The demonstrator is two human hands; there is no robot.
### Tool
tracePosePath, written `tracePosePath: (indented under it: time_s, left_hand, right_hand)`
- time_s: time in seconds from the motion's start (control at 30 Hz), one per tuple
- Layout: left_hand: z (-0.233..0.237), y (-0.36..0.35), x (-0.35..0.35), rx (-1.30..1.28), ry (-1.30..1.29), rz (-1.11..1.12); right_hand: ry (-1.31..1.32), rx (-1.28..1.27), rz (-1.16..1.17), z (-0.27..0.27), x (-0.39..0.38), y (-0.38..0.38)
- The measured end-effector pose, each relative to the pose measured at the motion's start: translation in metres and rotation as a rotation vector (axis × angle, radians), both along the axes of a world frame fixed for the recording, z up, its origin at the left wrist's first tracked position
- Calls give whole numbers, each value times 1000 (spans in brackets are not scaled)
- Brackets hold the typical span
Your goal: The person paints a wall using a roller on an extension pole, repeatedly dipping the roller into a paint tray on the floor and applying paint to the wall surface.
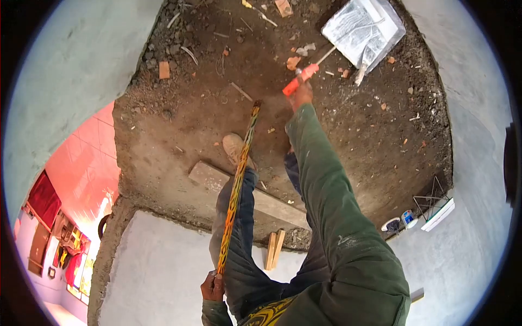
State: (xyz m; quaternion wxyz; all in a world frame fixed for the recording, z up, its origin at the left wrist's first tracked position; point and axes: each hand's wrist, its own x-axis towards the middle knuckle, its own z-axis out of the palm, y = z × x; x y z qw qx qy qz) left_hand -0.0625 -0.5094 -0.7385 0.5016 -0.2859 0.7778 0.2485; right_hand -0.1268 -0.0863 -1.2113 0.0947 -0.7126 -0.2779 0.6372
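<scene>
My left hand (212, 287), low in the head view, is closed on the near end of a long narrow strip (237, 187) patterned in yellow, orange, green and black. The strip runs straight up past my left leg and shoe (235, 149), with its dark far end over the dirt floor. Stretched forward, my right hand (302, 93) is wrapped round the orange handle (300, 80) of a tool. A thin pale shaft (326, 56) leads from the handle to the corner of a silvery-white rectangular piece (363, 32). I cannot tell what kind of tool it is.
Rubble and brick bits (164, 70) litter the dirt floor (380, 141). A wooden plank (277, 206) lies behind my feet, near two short wood pieces (274, 250). Grey walls (478, 98) stand on both sides. White containers (408, 218) and a wire frame (432, 201) are at right.
</scene>
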Motion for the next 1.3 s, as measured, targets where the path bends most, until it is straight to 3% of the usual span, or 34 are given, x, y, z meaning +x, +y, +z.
tracePosePath:
  time_s: [0.07,0.1,0.13,0.2,0.27,0.4,0.43,0.53,0.67,1.03,1.3]
  left_hand:
    - [6,-9,3,-19,-73,32]
    - [11,-9,3,-12,-74,29]
    - [17,-8,2,-13,-97,-13]
    - [28,-7,0,7,-104,-63]
    - [38,-10,2,59,-78,-217]
    - [68,12,-14,130,-108,-223]
    - [73,13,-16,132,-99,-228]
    - [91,20,-25,133,-73,-195]
    - [106,37,-35,162,-82,-141]
    - [104,42,-12,233,31,-274]
    - [110,43,-14,206,-16,-210]
  right_hand:
    - [60,37,-26,1,7,7]
    - [36,50,69,13,6,10]
    - [16,66,160,28,2,15]
    - [33,69,102,58,3,23]
    - [63,223,200,73,11,34]
    - [254,118,-70,131,9,54]
    - [376,98,-8,145,13,66]
    - [385,-60,87,186,19,97]
    - [408,-80,61,221,26,107]
    - [430,-190,-48,220,41,102]
    - [424,-197,-55,234,47,102]
